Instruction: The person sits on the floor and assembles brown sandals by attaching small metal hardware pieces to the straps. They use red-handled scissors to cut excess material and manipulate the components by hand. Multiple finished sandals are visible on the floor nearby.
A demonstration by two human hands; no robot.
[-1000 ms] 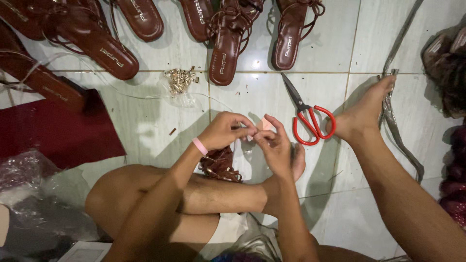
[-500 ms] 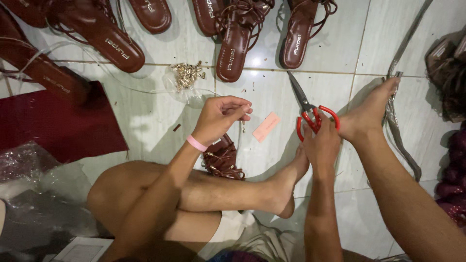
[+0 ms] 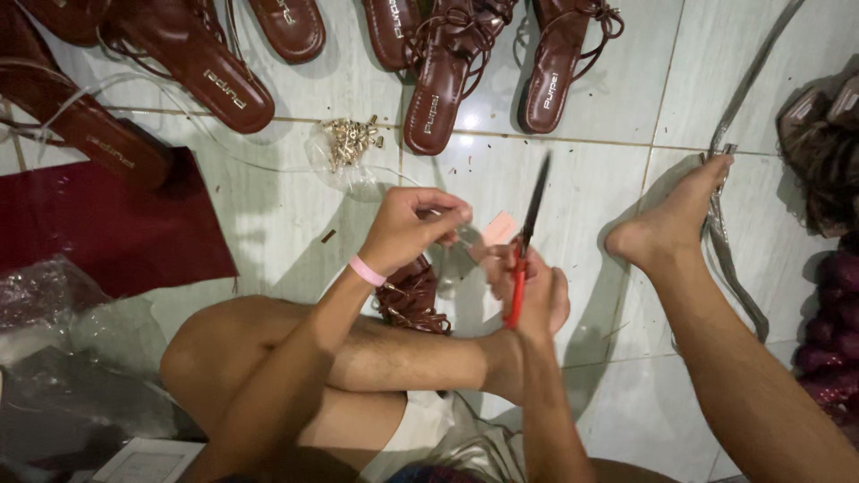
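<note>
My right hand (image 3: 530, 288) grips red-handled scissors (image 3: 526, 243), blades pointing up and away over the white tiled floor. My left hand (image 3: 413, 225), with a pink band at the wrist, is pinched shut on something small and thin that I cannot make out. A small pink tag (image 3: 499, 227) lies on the tile between the two hands. A bundle of brown straps (image 3: 413, 300) rests by my bent leg under the left wrist.
Several brown sandals (image 3: 443, 80) lie in a row at the top. A clear bag of small gold fittings (image 3: 349, 139) sits near them. A dark red sheet (image 3: 107, 224) lies left, clear plastic bags (image 3: 54, 322) lower left, a grey strap (image 3: 729, 241) right.
My right hand left the left hand, reached right to the scissors on the floor, picked them up and brought them back toward the left hand.
</note>
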